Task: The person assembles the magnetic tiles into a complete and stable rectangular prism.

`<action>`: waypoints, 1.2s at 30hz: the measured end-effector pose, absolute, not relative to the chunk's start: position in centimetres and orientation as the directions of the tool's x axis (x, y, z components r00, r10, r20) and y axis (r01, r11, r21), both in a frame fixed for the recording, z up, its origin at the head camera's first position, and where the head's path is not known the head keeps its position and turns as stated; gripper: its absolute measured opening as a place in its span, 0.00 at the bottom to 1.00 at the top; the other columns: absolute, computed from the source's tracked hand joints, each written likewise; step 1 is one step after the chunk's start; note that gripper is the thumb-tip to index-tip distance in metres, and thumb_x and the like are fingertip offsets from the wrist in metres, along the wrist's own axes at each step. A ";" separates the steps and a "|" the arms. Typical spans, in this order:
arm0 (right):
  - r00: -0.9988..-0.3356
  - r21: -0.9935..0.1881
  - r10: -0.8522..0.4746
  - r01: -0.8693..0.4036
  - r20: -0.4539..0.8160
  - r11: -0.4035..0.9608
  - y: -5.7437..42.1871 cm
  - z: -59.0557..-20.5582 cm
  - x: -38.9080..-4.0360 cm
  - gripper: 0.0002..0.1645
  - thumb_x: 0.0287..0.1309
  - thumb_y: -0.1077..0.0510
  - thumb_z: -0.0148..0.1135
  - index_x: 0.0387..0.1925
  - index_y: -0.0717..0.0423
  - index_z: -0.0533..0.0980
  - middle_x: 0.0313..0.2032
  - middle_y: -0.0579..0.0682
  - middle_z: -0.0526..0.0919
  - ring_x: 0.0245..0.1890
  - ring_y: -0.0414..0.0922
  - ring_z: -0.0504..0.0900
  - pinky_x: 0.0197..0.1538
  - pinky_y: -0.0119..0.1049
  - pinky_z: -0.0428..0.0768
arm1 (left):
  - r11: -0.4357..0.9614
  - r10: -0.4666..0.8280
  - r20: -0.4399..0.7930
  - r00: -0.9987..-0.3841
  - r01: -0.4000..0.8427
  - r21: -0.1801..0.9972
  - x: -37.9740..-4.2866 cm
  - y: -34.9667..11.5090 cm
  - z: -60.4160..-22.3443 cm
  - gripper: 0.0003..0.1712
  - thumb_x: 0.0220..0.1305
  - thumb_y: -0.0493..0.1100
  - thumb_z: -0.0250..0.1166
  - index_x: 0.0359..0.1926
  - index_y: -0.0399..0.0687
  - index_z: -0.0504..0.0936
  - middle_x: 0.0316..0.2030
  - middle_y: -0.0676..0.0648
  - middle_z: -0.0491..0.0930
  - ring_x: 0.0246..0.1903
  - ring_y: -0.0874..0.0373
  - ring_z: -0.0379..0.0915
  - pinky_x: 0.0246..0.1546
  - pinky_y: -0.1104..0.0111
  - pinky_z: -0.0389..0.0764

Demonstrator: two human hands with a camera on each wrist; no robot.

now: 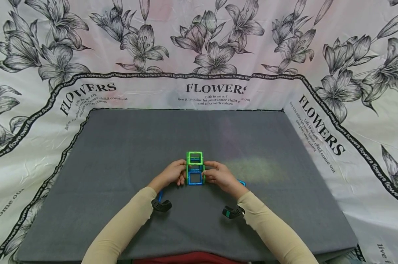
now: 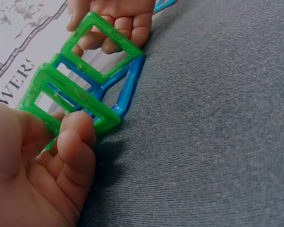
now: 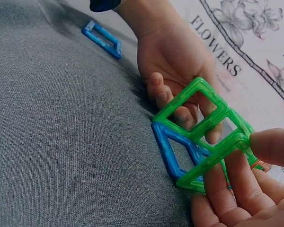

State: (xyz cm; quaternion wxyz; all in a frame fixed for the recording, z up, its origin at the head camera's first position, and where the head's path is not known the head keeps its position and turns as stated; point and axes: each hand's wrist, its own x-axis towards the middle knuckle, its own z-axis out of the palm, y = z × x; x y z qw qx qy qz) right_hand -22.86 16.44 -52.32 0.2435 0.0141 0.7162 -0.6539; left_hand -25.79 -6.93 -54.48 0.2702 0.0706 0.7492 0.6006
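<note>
A small box-like structure of green and blue magnetic tiles (image 1: 195,164), all hollow square frames, stands on the grey cloth between the hands. Its side walls are green, and a blue tile (image 1: 195,184) forms the near face. On the left side, my left hand (image 1: 172,173) pinches a green tile (image 2: 80,92) with curled fingers. Opposite it, my right hand (image 1: 220,176) holds the other green side, its thumb and fingers on the frame in the right wrist view. Parts of the structure's far side are hidden by fingers.
One loose blue tile (image 3: 117,49) lies on the cloth by the left wrist. Another blue tile (image 1: 242,182) shows partly behind the right wrist. The grey table cloth (image 1: 120,146) meets a white flower-printed sheet (image 1: 146,91) at the back and sides.
</note>
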 end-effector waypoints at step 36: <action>-0.899 -0.337 -0.435 -0.396 -0.048 0.854 25.4 -50.7 -18.9 0.26 0.56 0.54 0.74 0.56 0.56 0.82 0.50 0.57 0.82 0.47 0.54 0.81 0.47 0.51 0.82 | 0.289 0.377 -0.269 -0.887 -0.163 0.943 -25.5 -6.9 -54.9 0.23 0.74 0.34 0.44 0.65 0.34 0.73 0.27 0.45 0.77 0.15 0.59 0.73 0.17 0.68 0.78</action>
